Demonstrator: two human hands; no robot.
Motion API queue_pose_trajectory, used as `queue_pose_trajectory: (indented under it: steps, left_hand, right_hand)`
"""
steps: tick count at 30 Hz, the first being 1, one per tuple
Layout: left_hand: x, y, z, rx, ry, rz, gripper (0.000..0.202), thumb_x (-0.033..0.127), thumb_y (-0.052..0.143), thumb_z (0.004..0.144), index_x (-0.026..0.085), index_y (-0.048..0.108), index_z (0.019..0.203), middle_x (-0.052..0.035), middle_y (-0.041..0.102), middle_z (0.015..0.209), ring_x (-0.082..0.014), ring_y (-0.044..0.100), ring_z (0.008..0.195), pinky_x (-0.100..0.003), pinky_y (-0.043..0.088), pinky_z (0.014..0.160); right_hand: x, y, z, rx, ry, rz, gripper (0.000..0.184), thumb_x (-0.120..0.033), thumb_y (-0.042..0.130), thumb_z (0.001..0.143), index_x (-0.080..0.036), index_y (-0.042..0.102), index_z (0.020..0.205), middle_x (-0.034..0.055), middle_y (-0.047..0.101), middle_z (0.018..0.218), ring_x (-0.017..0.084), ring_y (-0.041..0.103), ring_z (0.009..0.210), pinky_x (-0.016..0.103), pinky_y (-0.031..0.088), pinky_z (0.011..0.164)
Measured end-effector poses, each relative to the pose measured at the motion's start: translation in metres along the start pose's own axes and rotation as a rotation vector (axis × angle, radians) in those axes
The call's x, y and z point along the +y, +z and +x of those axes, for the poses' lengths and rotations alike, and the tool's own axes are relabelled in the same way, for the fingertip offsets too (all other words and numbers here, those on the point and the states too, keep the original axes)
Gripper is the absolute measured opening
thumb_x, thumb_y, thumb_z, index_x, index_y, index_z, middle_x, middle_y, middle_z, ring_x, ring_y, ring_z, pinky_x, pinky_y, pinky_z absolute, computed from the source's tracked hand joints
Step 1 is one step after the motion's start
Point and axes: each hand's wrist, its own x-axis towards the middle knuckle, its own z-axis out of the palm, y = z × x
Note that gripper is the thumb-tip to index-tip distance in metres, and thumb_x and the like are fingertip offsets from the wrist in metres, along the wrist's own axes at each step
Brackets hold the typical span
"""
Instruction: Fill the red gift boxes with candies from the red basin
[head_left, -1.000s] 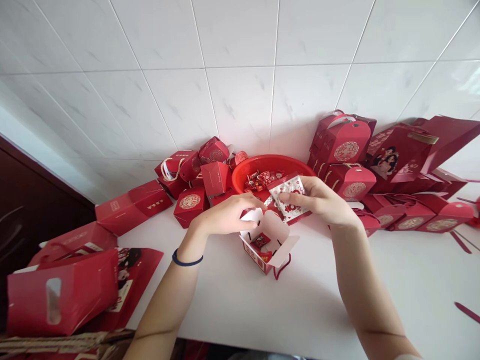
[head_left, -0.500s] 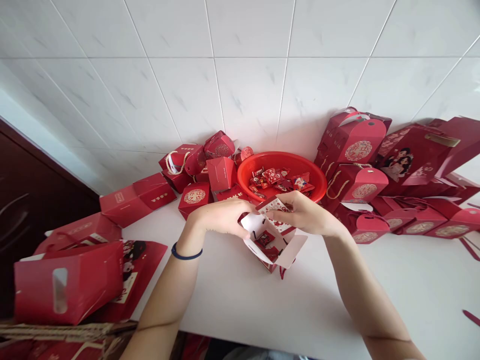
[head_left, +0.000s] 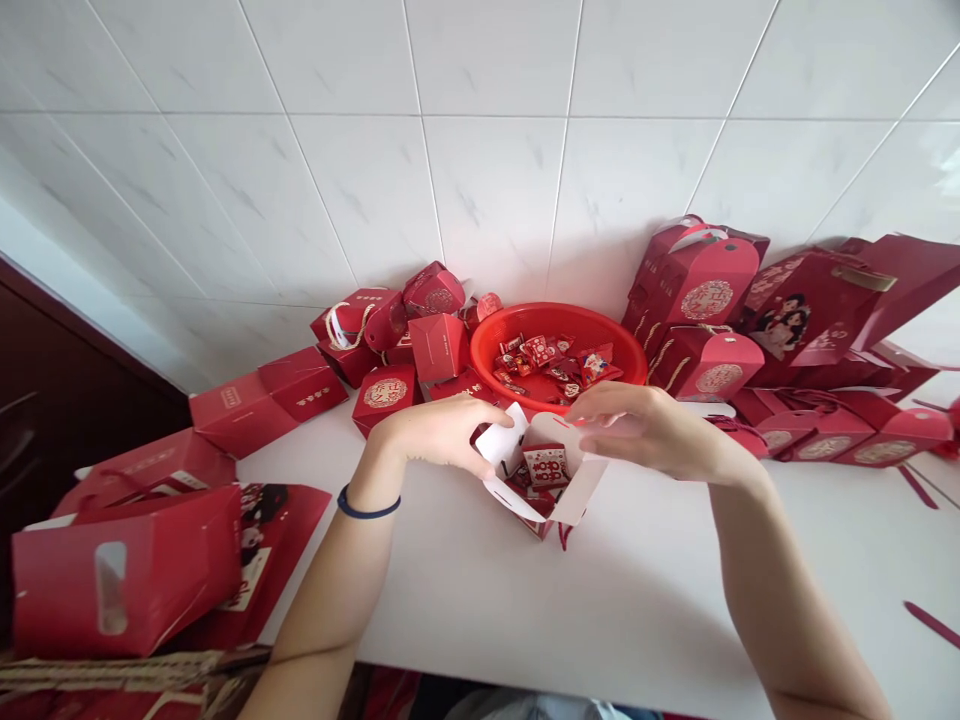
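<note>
In front of me stands a small red gift box [head_left: 570, 495] with its white inner flaps spread open. Inside lie a square packet with red double-happiness characters [head_left: 546, 467] and several red-wrapped sweets partly hidden beneath it. My left hand [head_left: 446, 437] is curled round the box's left side, thumb at the near flap and fingers at the far one. Just over the box's right side, my right hand [head_left: 652, 430] is empty, its fingers apart. Behind both hands sits a red plastic basin [head_left: 486, 345] holding loose wrapped sweets [head_left: 540, 352].
Several red boxes [head_left: 386, 395] are piled at the back left, with larger ones [head_left: 127, 570] at the near left. To the right are stacked boxes [head_left: 720, 285] and a gift bag [head_left: 806, 310]. A red strip [head_left: 930, 622] lies on the white table [head_left: 465, 590]; a tiled wall rises behind.
The square packet, formerly in my right hand, now lies in the box. That hand has let go and moved right. My left hand stays at the box's left side.
</note>
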Motion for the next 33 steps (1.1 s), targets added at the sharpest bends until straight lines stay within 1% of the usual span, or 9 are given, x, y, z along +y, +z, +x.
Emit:
queue_pose_trajectory:
  steps: [3,5,8,13,18,23,25,29,33]
  left_hand:
    - [-0.002,0.002,0.000,0.049,0.009,0.015,0.056,0.035,0.079,0.067,0.027,0.070,0.122,-0.0023,0.071,0.110,-0.0256,0.064,0.101,-0.026,0.045,0.078]
    - [-0.002,0.004,0.000,0.080,0.050,0.012,0.062,0.033,0.080,0.068,0.028,0.066,0.128,-0.0035,0.068,0.123,-0.0264,0.062,0.112,-0.026,0.046,0.087]
    - [-0.001,0.006,-0.002,0.114,0.135,-0.025,0.061,0.031,0.079,0.071,0.029,0.064,0.131,-0.0042,0.062,0.134,-0.0252,0.060,0.118,-0.026,0.046,0.090]
    - [0.004,0.006,-0.003,0.078,0.153,-0.070,0.051,0.035,0.080,0.073,0.028,0.067,0.123,-0.0035,0.065,0.127,-0.0231,0.062,0.109,-0.026,0.046,0.085]
    - [0.008,0.008,0.003,-0.064,0.197,-0.080,0.033,0.040,0.076,0.079,0.023,0.069,0.106,-0.0012,0.070,0.112,-0.0201,0.063,0.098,-0.026,0.045,0.079]
    - [0.009,0.010,0.008,-0.143,0.185,-0.056,0.054,0.046,0.084,0.070,0.022,0.066,0.115,-0.0022,0.069,0.118,-0.0216,0.061,0.104,-0.026,0.045,0.083]
    - [0.009,0.011,0.011,-0.134,0.190,-0.051,0.048,0.042,0.083,0.071,0.022,0.067,0.112,-0.0021,0.069,0.112,-0.0206,0.062,0.099,-0.026,0.044,0.079]
    - [0.008,0.018,0.020,0.006,0.073,-0.067,0.022,0.037,0.072,0.081,0.019,0.064,0.089,-0.0011,0.067,0.093,-0.0171,0.060,0.081,-0.026,0.042,0.068]
    - [0.005,0.029,0.033,0.087,-0.011,-0.062,0.032,0.042,0.076,0.076,0.020,0.058,0.091,-0.0013,0.063,0.095,-0.0190,0.058,0.086,-0.027,0.041,0.067]
  right_hand:
    - [0.008,-0.003,-0.017,-0.145,-0.011,-0.068,0.038,-0.047,0.075,0.082,-0.028,0.077,0.115,0.0082,0.068,0.126,0.026,0.066,0.112,0.035,0.054,0.093]
    - [0.016,0.000,-0.025,-0.214,0.002,-0.089,0.057,-0.051,0.081,0.076,-0.032,0.070,0.128,0.0079,0.064,0.136,0.029,0.062,0.121,0.038,0.053,0.098]
    - [0.030,0.013,-0.033,-0.200,0.066,-0.062,0.074,-0.057,0.080,0.075,-0.030,0.061,0.141,0.0098,0.064,0.136,0.029,0.063,0.119,0.040,0.054,0.098]
    - [0.045,0.050,-0.031,0.050,0.070,-0.005,0.067,-0.053,0.066,0.091,-0.030,0.047,0.151,0.0101,0.058,0.144,0.026,0.063,0.119,0.044,0.052,0.102]
    - [0.050,0.090,-0.024,0.332,0.071,-0.038,0.068,-0.044,0.067,0.090,-0.028,0.041,0.152,0.0098,0.056,0.146,0.028,0.058,0.131,0.045,0.051,0.106]
    - [0.053,0.104,-0.023,0.387,0.021,-0.022,0.056,-0.039,0.065,0.093,-0.028,0.048,0.146,0.0080,0.064,0.135,0.026,0.065,0.120,0.041,0.056,0.098]
    - [0.054,0.104,-0.025,0.404,-0.035,-0.042,0.049,-0.037,0.064,0.095,-0.029,0.055,0.142,0.0081,0.066,0.131,0.025,0.066,0.118,0.040,0.057,0.098]
    - [0.059,0.106,-0.029,0.401,-0.110,-0.087,0.036,-0.037,0.062,0.096,-0.027,0.068,0.130,0.0113,0.065,0.128,0.024,0.067,0.114,0.037,0.058,0.095]
    - [0.065,0.109,-0.033,0.343,-0.156,-0.085,0.035,-0.035,0.051,0.102,-0.025,0.070,0.129,0.0131,0.062,0.136,0.025,0.063,0.123,0.040,0.055,0.101]
